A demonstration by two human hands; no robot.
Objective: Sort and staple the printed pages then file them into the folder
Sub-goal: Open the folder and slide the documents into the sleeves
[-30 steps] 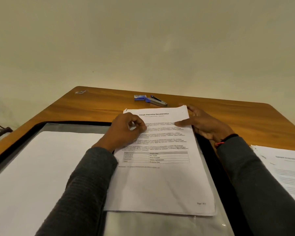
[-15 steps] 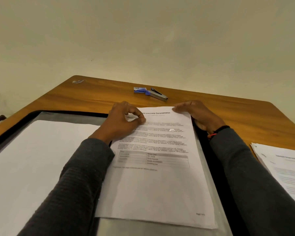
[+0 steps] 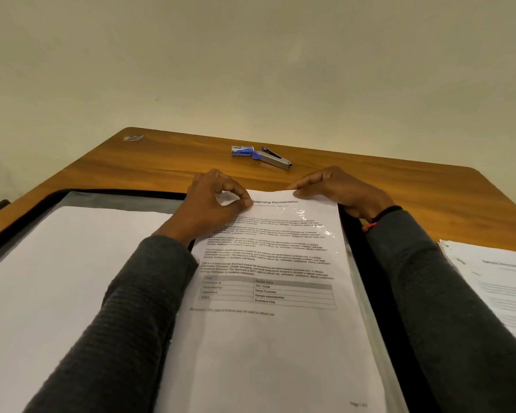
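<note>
A printed set of pages (image 3: pixel 268 338) headed "Internship Documentation" lies on the right half of an open black folder (image 3: pixel 379 293), under a glossy clear sleeve. My left hand (image 3: pixel 212 204) pinches the top left part of the sheet with thumb and forefinger. My right hand (image 3: pixel 337 189) pinches the top right corner of the sheet or sleeve. The left half of the folder holds a blank white sheet (image 3: pixel 57 278). A grey and blue stapler (image 3: pixel 273 159) lies on the table beyond my hands.
A small blue staple box (image 3: pixel 242 150) sits just left of the stapler. More printed pages (image 3: pixel 495 281) lie on the wooden table (image 3: pixel 161 162) at the right. A small crumpled clear scrap (image 3: pixel 133 138) rests near the far left corner. A wall stands behind the table.
My right hand has moved from the page's middle right up to its top right corner. Both hands now sit at the top edge, and the page lies lower in the folder.
</note>
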